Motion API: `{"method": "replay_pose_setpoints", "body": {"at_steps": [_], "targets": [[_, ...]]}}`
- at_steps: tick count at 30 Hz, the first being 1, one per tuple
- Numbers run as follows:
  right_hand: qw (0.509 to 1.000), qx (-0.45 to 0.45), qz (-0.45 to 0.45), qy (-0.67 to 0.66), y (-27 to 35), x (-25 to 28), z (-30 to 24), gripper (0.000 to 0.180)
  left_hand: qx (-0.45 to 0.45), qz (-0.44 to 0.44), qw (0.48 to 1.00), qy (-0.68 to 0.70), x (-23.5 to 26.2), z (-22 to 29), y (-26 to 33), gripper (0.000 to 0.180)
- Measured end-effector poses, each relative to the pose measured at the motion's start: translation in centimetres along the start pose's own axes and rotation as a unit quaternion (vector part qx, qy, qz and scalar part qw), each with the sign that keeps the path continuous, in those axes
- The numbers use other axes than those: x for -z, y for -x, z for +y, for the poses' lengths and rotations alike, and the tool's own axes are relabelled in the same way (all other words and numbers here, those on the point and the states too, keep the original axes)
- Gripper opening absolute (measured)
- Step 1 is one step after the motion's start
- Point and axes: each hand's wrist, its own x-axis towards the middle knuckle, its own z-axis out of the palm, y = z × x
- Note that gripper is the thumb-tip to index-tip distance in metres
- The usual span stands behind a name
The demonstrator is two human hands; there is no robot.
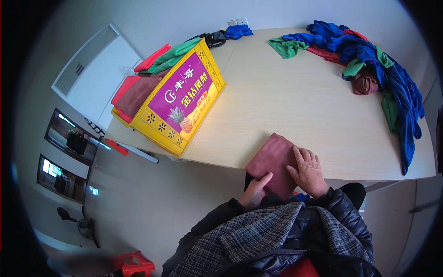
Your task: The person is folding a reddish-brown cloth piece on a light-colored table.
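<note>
A brownish-red cloth (273, 159), folded into a neat rectangle, lies at the table's near edge, its near end reaching past the edge toward my body. My left hand (254, 192) grips its near left side, thumb on top and the other fingers hidden beneath. On the right side of the cloth rests my right hand (310, 173), fingers stretched out and thumb apart, touching the top surface.
A yellow plastic crate (213, 62) with a purple panel stands at the left, filled with folded red, green and brown cloths (146, 90). Crumpled blue cloths (400, 101), mixed with green, red and brown ones, curve along the right side. A red stool (137, 264) stands on the floor.
</note>
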Motion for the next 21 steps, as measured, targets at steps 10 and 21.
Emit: {"method": "replay_pose_setpoints", "body": {"at_steps": [10,21], "targets": [[0.994,-0.017,0.104,-0.008,1.3,-0.5,5.6,0.05,-0.116,0.055,0.981,0.145,3.9,14.4,2.2,0.046],[0.994,-0.023,0.107,0.028,1.0,-0.4,4.8,0.049,-0.403,0.026,0.908,0.109,13.8,49.8,-7.7,0.035]]}}
